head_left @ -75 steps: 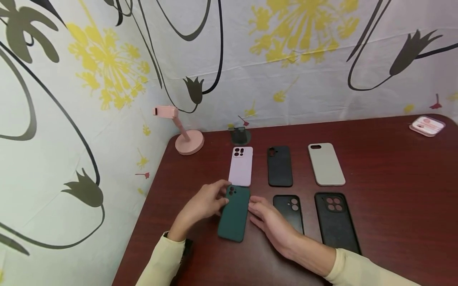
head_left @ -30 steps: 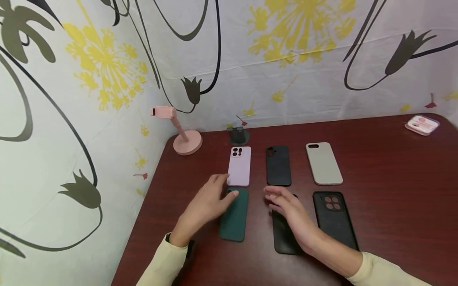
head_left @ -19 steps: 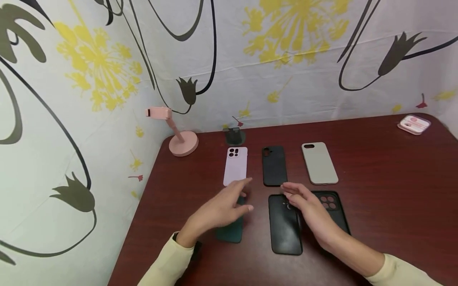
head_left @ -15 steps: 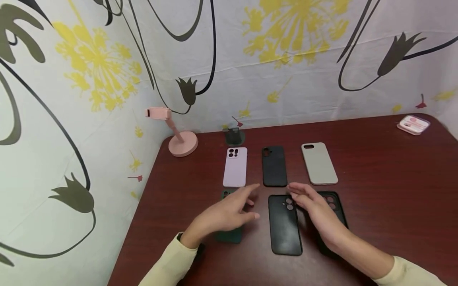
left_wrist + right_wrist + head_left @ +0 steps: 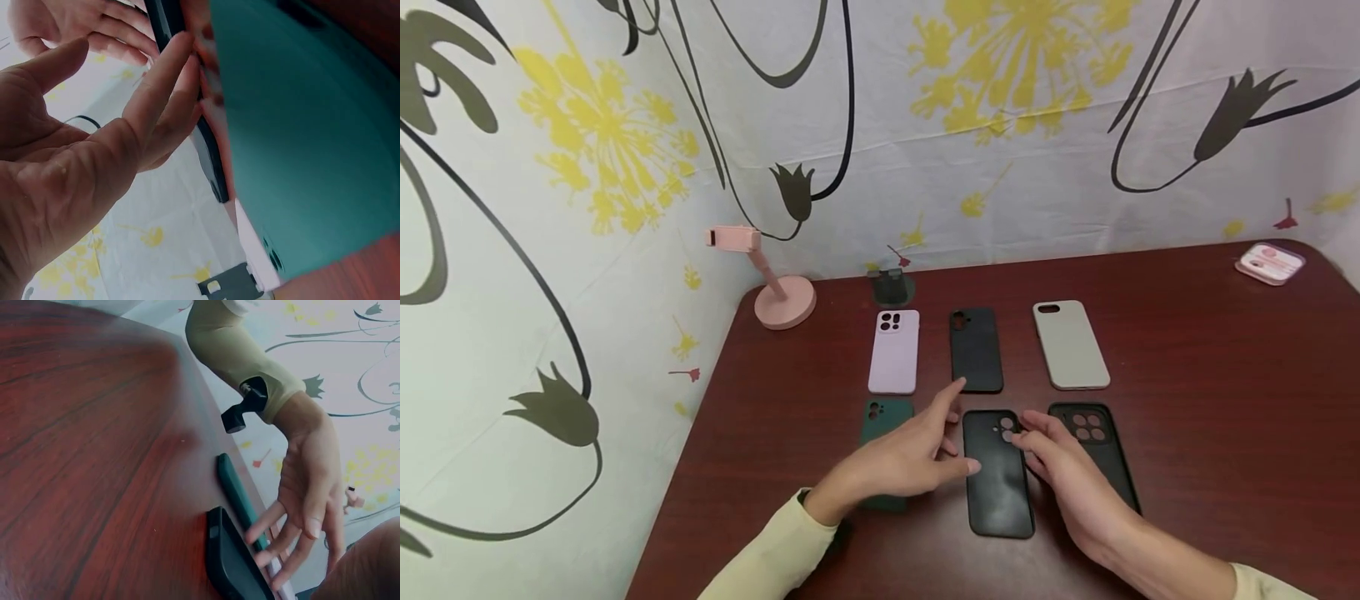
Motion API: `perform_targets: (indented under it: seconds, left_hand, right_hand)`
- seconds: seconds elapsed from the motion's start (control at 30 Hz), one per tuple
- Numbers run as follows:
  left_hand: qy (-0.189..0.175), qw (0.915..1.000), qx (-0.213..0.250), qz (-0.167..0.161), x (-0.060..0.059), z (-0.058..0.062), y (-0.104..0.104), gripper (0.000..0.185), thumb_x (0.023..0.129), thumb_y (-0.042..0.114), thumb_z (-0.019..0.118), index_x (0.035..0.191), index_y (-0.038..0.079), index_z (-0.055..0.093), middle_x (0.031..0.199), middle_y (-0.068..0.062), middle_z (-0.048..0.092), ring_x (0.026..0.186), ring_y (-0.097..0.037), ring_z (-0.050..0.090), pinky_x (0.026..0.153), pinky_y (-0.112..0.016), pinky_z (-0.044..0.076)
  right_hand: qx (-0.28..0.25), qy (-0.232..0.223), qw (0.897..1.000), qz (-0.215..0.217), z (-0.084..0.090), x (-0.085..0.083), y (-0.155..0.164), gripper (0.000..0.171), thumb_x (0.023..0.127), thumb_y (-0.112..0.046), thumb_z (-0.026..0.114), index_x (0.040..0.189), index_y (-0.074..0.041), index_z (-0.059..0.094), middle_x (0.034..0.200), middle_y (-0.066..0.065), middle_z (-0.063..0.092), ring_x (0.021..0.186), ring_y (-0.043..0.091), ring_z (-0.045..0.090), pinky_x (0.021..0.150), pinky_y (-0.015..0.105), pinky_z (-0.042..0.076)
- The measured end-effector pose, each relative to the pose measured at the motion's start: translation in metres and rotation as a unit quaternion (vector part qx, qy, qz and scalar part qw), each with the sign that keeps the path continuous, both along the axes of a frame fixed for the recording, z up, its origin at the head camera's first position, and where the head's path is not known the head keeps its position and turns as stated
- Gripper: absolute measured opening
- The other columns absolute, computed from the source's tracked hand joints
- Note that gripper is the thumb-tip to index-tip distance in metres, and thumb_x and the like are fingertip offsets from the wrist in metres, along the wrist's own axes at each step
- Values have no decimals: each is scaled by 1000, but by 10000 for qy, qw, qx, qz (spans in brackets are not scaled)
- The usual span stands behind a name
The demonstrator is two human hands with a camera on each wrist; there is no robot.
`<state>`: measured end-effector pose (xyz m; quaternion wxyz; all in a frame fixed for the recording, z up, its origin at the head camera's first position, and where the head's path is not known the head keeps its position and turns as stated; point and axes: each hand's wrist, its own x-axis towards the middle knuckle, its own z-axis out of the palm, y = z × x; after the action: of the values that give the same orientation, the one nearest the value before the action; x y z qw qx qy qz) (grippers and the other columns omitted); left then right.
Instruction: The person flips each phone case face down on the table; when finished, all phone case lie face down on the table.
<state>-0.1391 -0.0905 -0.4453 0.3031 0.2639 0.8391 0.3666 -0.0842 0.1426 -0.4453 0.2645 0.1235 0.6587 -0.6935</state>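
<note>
A black phone case (image 5: pixel 997 492) lies back-up in the near row, between my two hands. My left hand (image 5: pixel 925 446) reaches across with straight fingers, and its fingertips (image 5: pixel 181 56) touch the case's left edge (image 5: pixel 206 144). My right hand (image 5: pixel 1060 467) lies flat at the case's right side, fingertips by the camera cutout. A dark green case (image 5: pixel 880 417) lies partly under my left wrist, and the left wrist view shows the green case (image 5: pixel 300 125) close up. The right wrist view shows my left hand (image 5: pixel 306 487) above the black case (image 5: pixel 234 562).
A second black case (image 5: pixel 1097 446) with several lens holes lies right of my right hand. The far row holds a lilac case (image 5: pixel 893 350), a black case (image 5: pixel 976 348) and a beige case (image 5: pixel 1070 343). A pink phone stand (image 5: pixel 775 283) and a pink box (image 5: pixel 1270 262) sit at the table's (image 5: pixel 1225 400) far corners.
Both hands left the green case and moved right to the middle black case. That case, first tilted under my right hand, now lies straight between the hands.
</note>
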Motion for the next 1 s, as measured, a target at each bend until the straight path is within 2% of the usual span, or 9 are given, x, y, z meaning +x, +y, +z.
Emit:
perform_targets:
  seconds: [0.13,0.3,0.47,0.7,0.83,1.0]
  left_hand:
    - [-158,9998,57,87,2,2,2,93,104,43,66,170,34,0,160,-12,45,129,-13,62,98,-26,53]
    - [-341,9991,89,249,2,2,3,91,105,42,64,170,29,1,165,-12,41,136,-16,58,101,-29,52]
    - [-383,9978,202,492,1,0,8,97,105,42,64,169,30,-7,167,-13,39,139,-19,57,104,-33,53]
    - [-591,9923,324,1036,2,-1,13,102,104,43,66,168,31,-12,165,-11,43,144,-22,56,113,-44,51]
    - [-598,9915,444,1066,1,-1,13,101,103,44,68,169,28,-7,165,-11,43,147,-24,54,115,-46,49]
    - [-590,9919,558,975,-2,-2,13,98,103,42,68,170,23,-1,166,-9,41,149,-26,52,119,-47,47]
  right_hand:
    - [-15,-64,10000,-24,0,-1,-4,80,110,-33,48,169,-3,2,178,21,-2,165,42,3,133,61,12]
    - [-206,-3,9997,-147,1,-4,-5,71,112,-28,42,168,-5,6,178,19,-1,166,40,2,133,60,11]
    - [-357,136,9985,-384,3,-5,-2,64,114,-26,37,168,-7,9,178,17,4,166,36,3,133,60,11]
    - [-737,173,9927,-942,1,-4,-4,54,115,-25,37,164,-9,19,173,10,14,161,29,18,131,56,23]
    - [-863,219,9907,-1025,1,-3,-4,50,115,-23,34,162,-9,23,170,7,19,159,25,23,130,53,28]
    - [-935,334,9912,-877,4,-3,-4,49,116,-27,31,162,-10,25,169,2,21,158,19,27,126,45,34]
